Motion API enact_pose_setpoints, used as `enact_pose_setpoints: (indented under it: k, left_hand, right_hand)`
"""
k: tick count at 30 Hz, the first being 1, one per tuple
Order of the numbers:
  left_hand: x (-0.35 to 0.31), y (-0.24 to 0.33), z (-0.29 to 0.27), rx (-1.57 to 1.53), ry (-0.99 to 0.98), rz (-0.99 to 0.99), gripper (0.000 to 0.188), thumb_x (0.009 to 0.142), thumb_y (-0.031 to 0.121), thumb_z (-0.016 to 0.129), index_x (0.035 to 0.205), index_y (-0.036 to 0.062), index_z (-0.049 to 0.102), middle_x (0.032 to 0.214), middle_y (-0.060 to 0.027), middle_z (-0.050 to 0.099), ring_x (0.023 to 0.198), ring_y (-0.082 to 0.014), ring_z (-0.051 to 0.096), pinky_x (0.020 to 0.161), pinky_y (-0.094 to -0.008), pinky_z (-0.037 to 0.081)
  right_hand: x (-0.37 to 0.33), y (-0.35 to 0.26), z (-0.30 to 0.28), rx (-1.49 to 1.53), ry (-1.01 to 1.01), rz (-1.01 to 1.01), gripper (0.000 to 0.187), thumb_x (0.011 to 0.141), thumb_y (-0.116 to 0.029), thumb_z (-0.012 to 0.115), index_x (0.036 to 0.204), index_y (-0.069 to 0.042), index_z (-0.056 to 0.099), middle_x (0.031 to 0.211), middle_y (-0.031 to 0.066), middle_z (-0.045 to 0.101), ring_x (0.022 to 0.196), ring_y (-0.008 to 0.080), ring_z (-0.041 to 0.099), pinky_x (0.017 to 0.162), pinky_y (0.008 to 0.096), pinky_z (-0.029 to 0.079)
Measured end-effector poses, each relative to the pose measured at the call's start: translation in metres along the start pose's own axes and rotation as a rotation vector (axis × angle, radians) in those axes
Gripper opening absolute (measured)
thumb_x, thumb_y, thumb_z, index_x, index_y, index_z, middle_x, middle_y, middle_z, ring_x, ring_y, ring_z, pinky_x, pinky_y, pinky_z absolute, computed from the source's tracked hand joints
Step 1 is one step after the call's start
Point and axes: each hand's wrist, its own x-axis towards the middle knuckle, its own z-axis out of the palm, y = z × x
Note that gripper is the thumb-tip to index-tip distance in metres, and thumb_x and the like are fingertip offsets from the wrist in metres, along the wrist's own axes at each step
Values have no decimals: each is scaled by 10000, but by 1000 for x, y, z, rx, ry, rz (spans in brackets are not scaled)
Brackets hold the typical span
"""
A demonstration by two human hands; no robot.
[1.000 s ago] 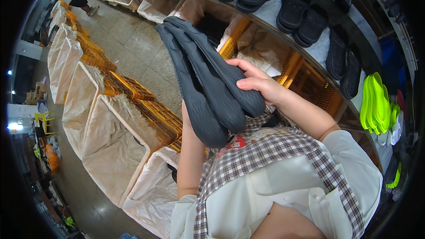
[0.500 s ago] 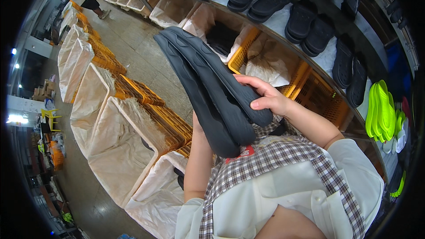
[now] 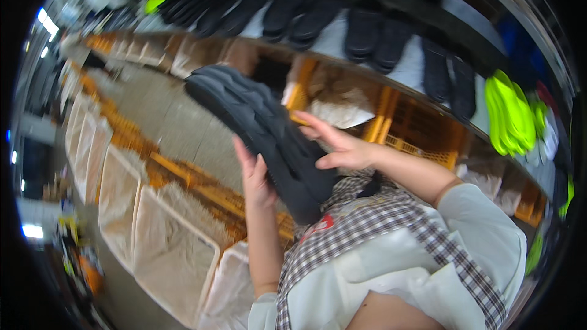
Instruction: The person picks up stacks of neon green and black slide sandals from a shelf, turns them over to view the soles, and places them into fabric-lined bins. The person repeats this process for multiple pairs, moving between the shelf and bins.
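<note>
Soles (image 3: 263, 137), dark and thick, are bunched together in the middle, slanted from the far left down to the checked apron (image 3: 361, 223). The left hand (image 3: 255, 180) is opened at their left side, with thumb and fingers spread and not closed round them; whether it is touched by the soles cannot be told. The right hand (image 3: 342, 146) is placed at their near right side, thumb against the soles and fingers stretched out; how tightly they are gripped is hidden by blur. On the right, black shoes (image 3: 365, 30) and bright green shoes (image 3: 509, 113) are set out on a long surface (image 3: 408, 61), with orange crates (image 3: 422, 125) below. On the left, crates lined with pale cloth (image 3: 168, 250) are lined up. The step in hand seems to be the handling of the soles as one bunch. For the next move, a firm hold from both sides is probably needed, so none are dropped.
</note>
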Motion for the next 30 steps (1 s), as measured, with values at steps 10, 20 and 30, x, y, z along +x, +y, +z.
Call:
enact_pose_setpoints:
  k: [10, 20, 30]
  left_hand:
    - [19, -31, 97, 491, -291, -52, 745, 930, 176, 531, 1492, 113, 46, 1435, -200, 311, 1294, -286, 350, 1054, -424, 278]
    - [25, -51, 69, 685, -325, -368, 453, 901, 97, 565, 1325, 30, 422, 1311, -162, 487, 1215, -241, 466, 1014, -363, 365]
    - [19, -73, 33, 637, -297, -465, 358, 925, 137, 554, 1265, 52, 479, 1171, -62, 582, 1051, -151, 555, 869, -275, 424]
  right_hand:
    - [-51, -34, -32, 289, 584, 12, 983, 690, -138, 629, 1465, -25, 36, 1424, 212, 271, 1297, 298, 349, 1027, 382, 372]
    - [-214, -169, -188, 172, 1506, 197, 492, 702, -337, 574, 1056, 0, 617, 956, 167, 665, 810, 280, 651, 781, 392, 531]
    - [-274, -134, -298, 440, 1519, 503, 314, 762, -264, 580, 917, -6, 669, 862, 136, 692, 737, 273, 658, 748, 380, 545]
